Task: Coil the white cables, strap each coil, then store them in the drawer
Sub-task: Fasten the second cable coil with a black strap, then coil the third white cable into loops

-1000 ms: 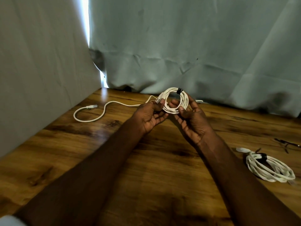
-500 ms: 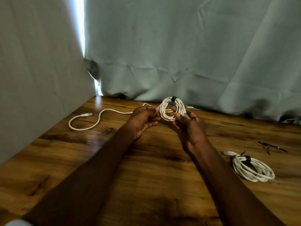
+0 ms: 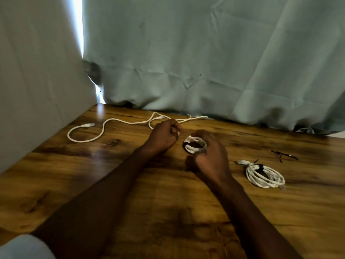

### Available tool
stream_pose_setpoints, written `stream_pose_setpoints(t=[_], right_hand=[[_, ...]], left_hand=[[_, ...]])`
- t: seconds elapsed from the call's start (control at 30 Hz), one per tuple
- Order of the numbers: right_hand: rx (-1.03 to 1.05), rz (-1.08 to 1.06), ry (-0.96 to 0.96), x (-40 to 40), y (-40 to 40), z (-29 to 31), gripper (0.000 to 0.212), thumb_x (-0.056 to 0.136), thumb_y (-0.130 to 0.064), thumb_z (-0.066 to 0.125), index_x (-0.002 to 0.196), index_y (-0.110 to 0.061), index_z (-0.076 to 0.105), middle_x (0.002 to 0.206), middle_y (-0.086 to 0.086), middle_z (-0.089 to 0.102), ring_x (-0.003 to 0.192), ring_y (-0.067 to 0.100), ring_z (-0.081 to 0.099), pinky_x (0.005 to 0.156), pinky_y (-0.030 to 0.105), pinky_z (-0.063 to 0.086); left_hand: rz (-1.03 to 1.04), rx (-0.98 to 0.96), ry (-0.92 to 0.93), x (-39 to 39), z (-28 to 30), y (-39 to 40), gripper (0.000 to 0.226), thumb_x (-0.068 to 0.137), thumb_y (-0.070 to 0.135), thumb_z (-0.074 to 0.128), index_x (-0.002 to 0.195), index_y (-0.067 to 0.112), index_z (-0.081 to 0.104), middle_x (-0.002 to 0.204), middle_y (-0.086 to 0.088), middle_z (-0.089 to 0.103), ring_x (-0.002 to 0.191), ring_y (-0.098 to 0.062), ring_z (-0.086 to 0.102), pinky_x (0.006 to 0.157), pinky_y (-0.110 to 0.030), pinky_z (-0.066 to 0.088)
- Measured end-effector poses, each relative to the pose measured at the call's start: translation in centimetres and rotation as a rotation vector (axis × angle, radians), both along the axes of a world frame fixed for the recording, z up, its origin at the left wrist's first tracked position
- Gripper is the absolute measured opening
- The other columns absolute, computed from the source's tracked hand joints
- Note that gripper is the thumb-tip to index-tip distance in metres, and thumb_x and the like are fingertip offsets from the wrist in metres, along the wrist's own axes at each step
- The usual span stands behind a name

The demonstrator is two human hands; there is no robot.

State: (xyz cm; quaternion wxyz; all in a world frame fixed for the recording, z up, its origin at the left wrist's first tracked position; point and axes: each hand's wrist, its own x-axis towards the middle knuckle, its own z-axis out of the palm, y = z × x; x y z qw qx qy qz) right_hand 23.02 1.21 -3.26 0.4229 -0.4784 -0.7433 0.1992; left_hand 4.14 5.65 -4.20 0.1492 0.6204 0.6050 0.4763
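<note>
Strapped coils, two: one gripped by right hand, one lying free; left hand clenched, empty

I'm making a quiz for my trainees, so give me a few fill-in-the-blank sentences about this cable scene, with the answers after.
1. The right hand grips a small coil bound with a ____ strap.
2. The left hand holds ____.
3. A strapped coil lies on the wooden table to the ____ of the right hand.
4. The loose cable is ____ in colour.

Answers: black; nothing; right; white
</note>
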Motion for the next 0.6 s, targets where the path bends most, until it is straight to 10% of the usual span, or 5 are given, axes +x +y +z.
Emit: stream_pose_setpoints(t=[0.1,0.27,0.6], right_hand=[[0.215,-0.133,-0.212,-0.4,0.8,1.4,0.063,0.083,-0.042,0.050,0.146,-0.035,0.051,0.161,-0.007,0.042,0.150,0.017,0.036,0.120,0.051,0.032],[-0.010,-0.038,-0.618,-2.2,2.6,-1.0,0.066,0.100,-0.073,0.017,0.160,-0.045,0.017,0.174,-0.004,0.004,0.160,0.028,0.001,0.121,0.067,0.009],[-0.117,-0.271,-0.709,0.2,2.4,-1.3,0.055,0.105,-0.052,0.021,0.158,-0.037,0.024,0.173,0.006,0.013,0.157,0.036,0.015,0.118,0.068,0.015]], left_hand=[[-0.016,-0.008,0.021,0.0,-0.2,0.2,0.019,0.089,0.010,0.067,0.100,0.024,0.068,0.083,0.005,0.071,0.079,-0.010,0.068,0.073,-0.028,0.053],[-0.021,-0.006,-0.023,-0.1,-0.1,0.0,0.024,0.086,0.001,0.062,0.101,0.019,0.068,0.086,0.003,0.073,0.080,-0.009,0.069,0.075,-0.027,0.056],[-0.021,-0.025,-0.023,0.3,0.3,-0.8,0.022,0.088,0.004,0.063,0.104,0.018,0.069,0.086,0.007,0.072,0.087,-0.010,0.069,0.088,-0.034,0.055]])
